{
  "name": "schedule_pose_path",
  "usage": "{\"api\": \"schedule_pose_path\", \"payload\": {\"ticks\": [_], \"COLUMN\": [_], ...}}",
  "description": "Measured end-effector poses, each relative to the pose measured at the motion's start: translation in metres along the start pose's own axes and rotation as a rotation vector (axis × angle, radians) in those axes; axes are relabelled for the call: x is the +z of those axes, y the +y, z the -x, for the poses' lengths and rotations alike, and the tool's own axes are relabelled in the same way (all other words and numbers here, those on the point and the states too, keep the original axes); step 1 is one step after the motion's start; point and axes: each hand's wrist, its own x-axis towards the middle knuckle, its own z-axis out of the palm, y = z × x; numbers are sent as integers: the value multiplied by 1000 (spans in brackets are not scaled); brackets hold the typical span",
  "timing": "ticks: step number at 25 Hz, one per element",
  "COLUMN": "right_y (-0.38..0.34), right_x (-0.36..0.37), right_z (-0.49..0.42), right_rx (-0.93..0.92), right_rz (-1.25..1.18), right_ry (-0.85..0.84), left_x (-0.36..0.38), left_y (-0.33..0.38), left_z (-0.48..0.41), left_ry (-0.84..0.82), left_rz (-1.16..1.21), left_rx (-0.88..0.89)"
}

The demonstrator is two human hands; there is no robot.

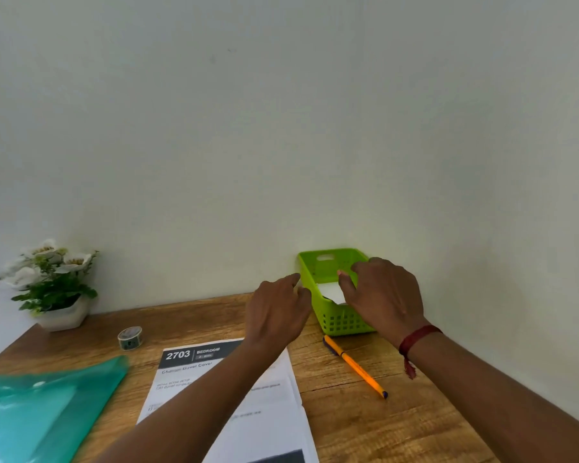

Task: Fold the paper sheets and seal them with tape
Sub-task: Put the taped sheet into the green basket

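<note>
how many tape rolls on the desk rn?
1. The tape roll stands on the wooden desk, between the flower pot and the printed sheets. The green basket could hide more.

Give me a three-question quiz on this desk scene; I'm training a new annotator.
1. True or false: the tape roll lies inside the basket.
2. Which hand reaches into the basket? A) left B) right
3. Fill in: the orange pen lies on the desk between the basket and the ____ edge.

Key:
1. False; it sits on the desk, near the plant.
2. B; the right hand is over the white paper in it, and the left hand is beside it.
3. near
</note>
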Motion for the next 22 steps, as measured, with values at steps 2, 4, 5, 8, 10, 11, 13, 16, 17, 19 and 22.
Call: {"api": "schedule_pose_path", "payload": {"ticks": [2, 4, 5, 8, 10, 11, 13, 16, 17, 19, 22], "right_y": [-22, -43, -53, -80, -91, -95, -102, -108, -108, -109, -106], "right_x": [-5, -7, -6, 4, 18, 26, 45, 73, 81, 96, 116], "right_z": [13, 27, 34, 52, 59, 61, 60, 52, 48, 39, 28], "right_rx": [-37, -75, -99, -199, -286, -333, -398, -409, -397, -365, -346], "right_rz": [-67, -136, -166, -250, -287, -301, -300, -321, -356, -418, -422], "right_ry": [25, 29, 23, 18, -6, -33, -162, -396, -469, -581, -693], "left_x": [-21, -45, -57, -89, -106, -112, -117, -109, -104, -94, -77], "left_y": [-16, -39, -52, -91, -114, -125, -147, -167, -169, -171, -184], "left_z": [18, 38, 48, 73, 79, 80, 77, 65, 60, 53, 50], "left_ry": [19, 26, 19, -42, -57, -66, -112, -273, -343, -468, -598], "left_rz": [-75, -165, -203, -252, -234, -241, -272, -279, -270, -226, -229], "left_rx": [89, 175, 197, 171, 151, 163, 215, 186, 150, 83, 7]}}
